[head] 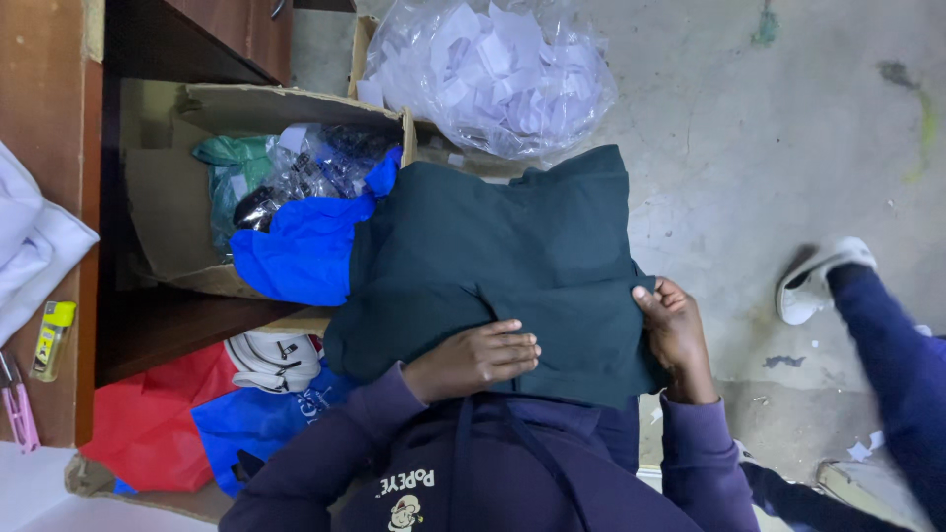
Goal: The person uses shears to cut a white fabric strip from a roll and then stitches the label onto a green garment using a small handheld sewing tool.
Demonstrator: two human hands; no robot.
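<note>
**Dark green cloth on the lap, boxes of bags behind it**

Going left to right: the open cardboard box [168,207] has a green bag [232,172], crinkly clear plastic [315,163] and a blue bag [296,251] spilling out. Next over, a clear plastic bag [488,69] is stuffed with white paper scraps, sitting in what looks like a second box, hard to tell.

The dark green cloth [512,246] covers the lap and hides the front of both. Left hand [483,357] lies flat and open on it. Right hand [672,325] pinches its right edge. Someone else's white shoe [818,276] is off right.
</note>
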